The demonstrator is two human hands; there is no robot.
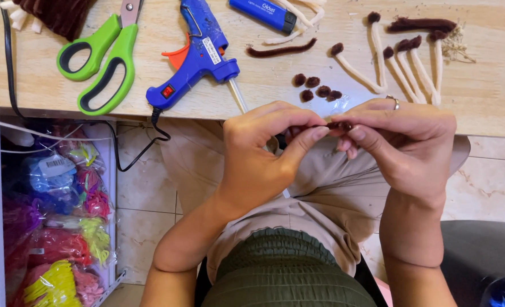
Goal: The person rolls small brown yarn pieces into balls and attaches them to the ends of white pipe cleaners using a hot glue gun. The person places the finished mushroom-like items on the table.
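Observation:
My left hand (266,148) and my right hand (403,142) meet just below the wooden table's front edge (64,96). Their fingertips pinch a small dark brown pipe-cleaner piece (339,124) between them; most of it is hidden by the fingers. A ring sits on one finger of my right hand. On the table just above lie several small brown pipe-cleaner coils (317,90) and several cream stems with brown tips (403,68). A loose brown pipe-cleaner strip (281,50) lies behind them.
A blue glue gun (198,54) with a black cord lies left of my hands, green-handled scissors (104,59) further left, a blue lighter (264,14) at the back. A bin of colourful craft bags (59,227) stands under the table at left. A dark stool (485,256) is at right.

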